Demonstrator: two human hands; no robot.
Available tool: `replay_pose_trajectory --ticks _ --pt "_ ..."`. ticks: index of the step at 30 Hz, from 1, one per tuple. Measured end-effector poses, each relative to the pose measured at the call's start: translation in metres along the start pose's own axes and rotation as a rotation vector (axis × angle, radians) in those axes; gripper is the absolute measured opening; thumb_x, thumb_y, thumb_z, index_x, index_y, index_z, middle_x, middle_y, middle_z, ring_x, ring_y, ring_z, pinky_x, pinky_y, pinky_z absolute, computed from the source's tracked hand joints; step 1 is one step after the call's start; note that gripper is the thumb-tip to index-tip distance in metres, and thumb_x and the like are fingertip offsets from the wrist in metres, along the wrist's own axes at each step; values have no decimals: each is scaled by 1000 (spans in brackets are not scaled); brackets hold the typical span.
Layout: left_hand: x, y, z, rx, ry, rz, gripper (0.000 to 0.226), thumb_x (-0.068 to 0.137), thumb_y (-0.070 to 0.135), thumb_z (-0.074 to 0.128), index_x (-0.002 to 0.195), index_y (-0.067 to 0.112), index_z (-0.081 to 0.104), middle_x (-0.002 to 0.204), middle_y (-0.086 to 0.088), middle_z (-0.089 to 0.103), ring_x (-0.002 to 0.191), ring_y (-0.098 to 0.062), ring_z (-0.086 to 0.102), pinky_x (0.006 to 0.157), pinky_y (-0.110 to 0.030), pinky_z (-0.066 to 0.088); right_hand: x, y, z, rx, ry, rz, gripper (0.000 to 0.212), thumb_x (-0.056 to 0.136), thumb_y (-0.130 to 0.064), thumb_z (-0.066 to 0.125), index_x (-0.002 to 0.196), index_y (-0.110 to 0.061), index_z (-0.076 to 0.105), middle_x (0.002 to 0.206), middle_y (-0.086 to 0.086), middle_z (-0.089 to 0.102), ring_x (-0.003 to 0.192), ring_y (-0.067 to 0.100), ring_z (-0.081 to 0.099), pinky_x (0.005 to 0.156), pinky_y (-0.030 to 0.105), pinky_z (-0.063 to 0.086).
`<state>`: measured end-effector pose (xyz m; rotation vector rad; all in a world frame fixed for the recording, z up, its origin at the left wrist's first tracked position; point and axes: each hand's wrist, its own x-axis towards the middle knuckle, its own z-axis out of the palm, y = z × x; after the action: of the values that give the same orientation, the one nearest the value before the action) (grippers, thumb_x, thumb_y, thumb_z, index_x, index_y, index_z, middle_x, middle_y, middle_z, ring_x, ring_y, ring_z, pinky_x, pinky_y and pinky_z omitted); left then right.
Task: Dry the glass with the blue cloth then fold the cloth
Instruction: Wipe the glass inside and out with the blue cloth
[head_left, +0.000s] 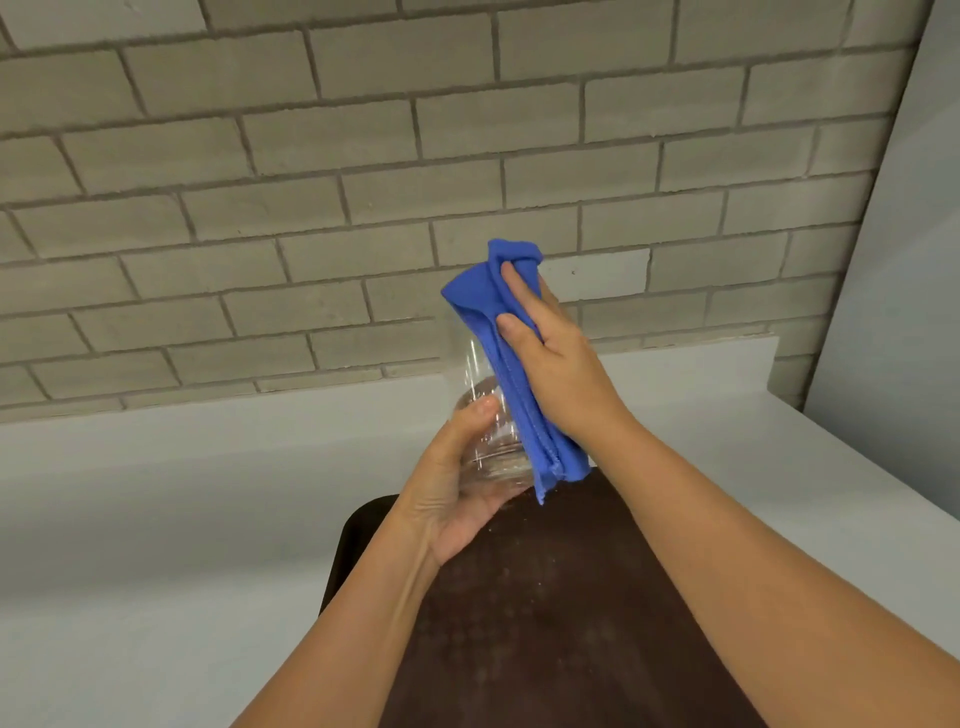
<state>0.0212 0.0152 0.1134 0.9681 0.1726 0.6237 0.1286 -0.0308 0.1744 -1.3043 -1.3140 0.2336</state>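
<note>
A dark brown flat tray (545, 613) with rounded corners is seen nearest, laid on a pale grey countertop (156, 519), and two bare forearms are stretched over it. A clear, ribbed drinking glass (485, 415) is held above the tray's far edge, tilted with its base toward the camera. The base is cupped by the left hand (457, 493), whose thumb is pressed on the side wall. A blue microfibre cloth (511, 364) is draped along the glass's right side and over its far end. The cloth is pressed against the glass by the right hand (556, 358), closed around both. A grey brick wall (311, 182) is seen behind.
</note>
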Motion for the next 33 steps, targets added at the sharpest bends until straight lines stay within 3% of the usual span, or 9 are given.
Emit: replay_pose_trajectory --ticks 5,10,13,16,20,23,26,30,33 --pt "-1 -3 -8 96 122 17 63 56 32 76 115 18 59 85 0 75 74 -17 70 61 -30 56 -34 15 14 235 31 185 42 94 -31 37 130 -49 27 138 -3 46 114 11 52 87 15 43" --pt "0 2 -12 156 188 47 47 51 34 80 95 23 69 76 0 75 68 -16 70 59 -28 56 -82 25 28 412 -13 237 44 90 -29 44 103 -71 39 134 -17 46 118 2 50 95 10 41" --pt "3 -1 -8 234 275 65 73 57 33 76 124 24 51 94 -3 72 86 -21 67 76 -39 54 -81 29 26 611 57 329 36 91 -26 44 101 -59 55 113 -20 63 101 -1 62 81 15 53" --pt "7 0 1 351 312 154 74 57 30 74 126 31 46 110 -4 66 94 -19 65 79 -34 52 -70 33 22 800 117 466 24 91 -27 45 101 -39 63 89 -13 72 81 3 69 60 14 54" --pt "12 10 8 481 253 244 60 57 26 72 108 46 47 90 5 60 72 -7 67 56 -18 51 -52 30 11 811 85 571 26 90 -34 46 98 -21 67 73 -3 74 66 11 70 57 25 54" --pt "15 15 9 547 181 283 65 52 27 74 107 49 47 70 17 63 66 -2 67 56 -16 51 -42 30 5 804 93 623 26 84 -37 55 76 -17 70 58 -1 72 54 14 67 51 26 54" --pt "18 17 9 607 174 310 74 52 30 73 118 43 43 75 10 61 70 -2 65 63 -17 50 -43 33 6 842 114 623 26 84 -34 56 71 -15 68 54 0 71 52 15 67 48 24 54" --pt "18 15 9 689 242 312 71 59 29 67 119 28 29 95 -3 57 80 -9 59 64 -13 49 -48 31 10 862 137 653 28 85 -37 53 77 -14 67 76 10 68 77 27 62 82 44 51" --pt "16 11 10 910 326 396 52 58 37 66 96 38 30 102 5 52 91 -13 50 77 -21 44 -51 35 12 859 188 614 29 89 -33 47 74 -14 64 68 7 66 65 20 63 64 32 53"
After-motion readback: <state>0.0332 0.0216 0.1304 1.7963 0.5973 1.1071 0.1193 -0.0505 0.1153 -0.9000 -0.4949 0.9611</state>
